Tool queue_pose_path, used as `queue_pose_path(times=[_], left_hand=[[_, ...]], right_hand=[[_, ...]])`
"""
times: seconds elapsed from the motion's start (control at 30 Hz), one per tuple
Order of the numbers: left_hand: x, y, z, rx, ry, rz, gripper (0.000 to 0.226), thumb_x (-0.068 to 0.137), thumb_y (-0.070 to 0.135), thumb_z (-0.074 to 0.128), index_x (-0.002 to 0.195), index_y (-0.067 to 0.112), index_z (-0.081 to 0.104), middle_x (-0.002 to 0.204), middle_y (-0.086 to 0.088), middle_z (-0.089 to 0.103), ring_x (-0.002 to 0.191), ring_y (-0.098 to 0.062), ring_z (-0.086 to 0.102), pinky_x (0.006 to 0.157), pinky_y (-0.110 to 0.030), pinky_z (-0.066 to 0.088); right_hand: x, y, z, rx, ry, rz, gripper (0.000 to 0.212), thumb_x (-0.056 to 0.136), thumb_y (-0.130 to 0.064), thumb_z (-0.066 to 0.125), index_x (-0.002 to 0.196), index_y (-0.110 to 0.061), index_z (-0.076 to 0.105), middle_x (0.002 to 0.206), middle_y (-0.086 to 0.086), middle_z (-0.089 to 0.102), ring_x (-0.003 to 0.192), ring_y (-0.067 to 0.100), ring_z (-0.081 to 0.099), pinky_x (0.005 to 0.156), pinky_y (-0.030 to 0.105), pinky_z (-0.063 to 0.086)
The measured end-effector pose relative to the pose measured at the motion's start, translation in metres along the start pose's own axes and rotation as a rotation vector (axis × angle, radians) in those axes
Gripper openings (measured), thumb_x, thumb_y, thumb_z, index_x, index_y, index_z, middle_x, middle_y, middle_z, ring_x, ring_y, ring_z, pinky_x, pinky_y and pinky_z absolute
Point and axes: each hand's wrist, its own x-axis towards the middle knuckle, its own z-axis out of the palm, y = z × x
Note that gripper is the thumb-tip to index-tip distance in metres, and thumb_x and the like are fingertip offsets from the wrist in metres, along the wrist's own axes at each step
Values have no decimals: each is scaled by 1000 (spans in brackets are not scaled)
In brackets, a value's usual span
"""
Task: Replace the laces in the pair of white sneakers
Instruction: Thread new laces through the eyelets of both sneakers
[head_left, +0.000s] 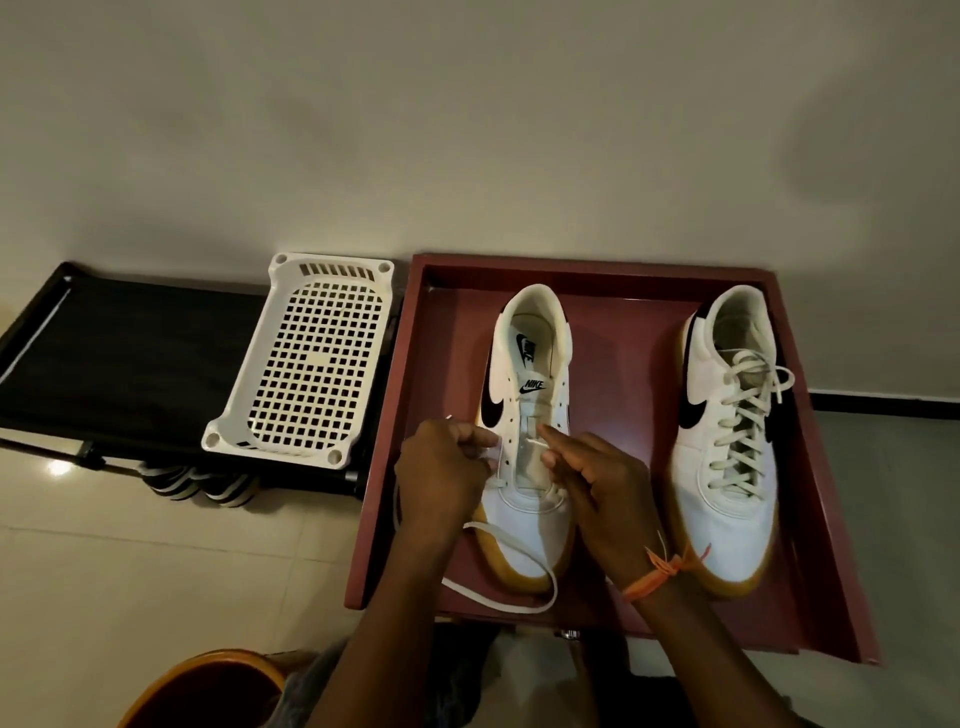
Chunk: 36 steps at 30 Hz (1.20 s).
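free: tray floor (623, 395) between sneakers | blocked: tray wall (571, 265) behind, basket (306, 364) left

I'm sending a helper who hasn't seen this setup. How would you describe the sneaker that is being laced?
Find the dark red tray on the floor; two white sneakers stand in it. The sneaker being laced is nearer the white perforated basket, under both hands. Unlike the fully laced sneaker, most of its eyelets are bare.

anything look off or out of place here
Only the work in progress stands out: the left white sneaker with a black swoosh is mostly unlaced, and its loose flat white lace trails off the dark red wooden tray's front edge. The right white sneaker is fully laced.
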Motion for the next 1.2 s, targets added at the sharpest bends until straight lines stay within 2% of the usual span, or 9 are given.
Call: queue_pose_path(times=[0.07, 0.23, 0.37, 0.5, 0.67, 0.87, 1.0, 1.07, 1.2], left_hand=[[7, 2, -4, 24, -59, 2, 26, 75, 3, 80, 83, 27, 76, 79, 8, 73, 77, -8, 71, 71, -25, 58], [16, 4, -9, 39, -112, -4, 22, 70, 4, 85, 82, 22, 78, 72, 1, 74, 72, -15, 72, 76, -40, 61], [16, 4, -11, 41, -156, -22, 23, 69, -1, 84, 83, 16, 78, 72, -4, 73, 70, -17, 71, 76, -37, 61], [12, 13, -10, 86, -212, -43, 21, 73, -1, 82, 89, 11, 78, 79, -8, 74, 74, -19, 72, 66, -25, 60], [11, 17, -11, 123, -207, -47, 17, 75, -2, 80, 86, 12, 78, 81, -8, 74, 69, -16, 70, 50, -11, 51], [7, 19, -10, 172, -217, -12, 14, 76, -4, 78, 79, 10, 78, 69, -1, 69, 56, -4, 61, 46, -6, 45], [7, 21, -10, 177, -234, 11, 13, 76, 0, 79, 78, 13, 79, 73, -1, 72, 59, -6, 63, 50, -8, 48], [7, 23, -11, 184, -262, 7, 12, 76, 3, 81, 80, 15, 79, 77, -4, 74, 65, -11, 66, 53, -13, 51], [6, 22, -14, 165, -272, 27, 10, 72, 9, 86, 78, 14, 79, 72, -4, 74, 60, -12, 66, 54, -19, 53]], right_hand=[[-2, -1, -1, 30, 13, 31, 40, 97, -33, 47, 128, -14, 64, 98, -9, 68, 88, 1, 65, 77, 7, 48], [-3, 0, 8, -173, 112, -16, 25, 95, -28, 53, 99, -13, 71, 96, 1, 70, 88, 14, 63, 76, 24, 50], [-8, -2, 14, -424, 204, -41, 13, 86, -17, 64, 80, -9, 72, 113, 15, 58, 105, 28, 55, 85, 33, 47], [-5, -6, 17, -547, 204, -62, 20, 82, -15, 60, 66, -9, 70, 116, 14, 59, 110, 36, 54, 86, 42, 45], [-3, 8, 17, -213, 92, 144, 12, 79, -28, 66, 72, -25, 75, 120, 3, 46, 116, 33, 48, 90, 33, 30], [0, 15, 13, -66, 8, 229, 4, 78, -25, 75, 77, -28, 78, 119, -9, 34, 118, 30, 42, 97, 45, 37], [1, 7, 18, -55, 37, 330, 10, 79, -14, 79, 78, -24, 79, 117, -8, 33, 115, 24, 40, 96, 39, 34], [0, 4, 23, -54, 58, 347, 12, 78, -12, 79, 80, -23, 79, 118, -6, 33, 115, 27, 41, 96, 42, 36], [1, 6, 22, -38, -22, 366, 12, 82, -12, 76, 83, -24, 78, 120, -5, 29, 120, 26, 37, 100, 41, 35]])
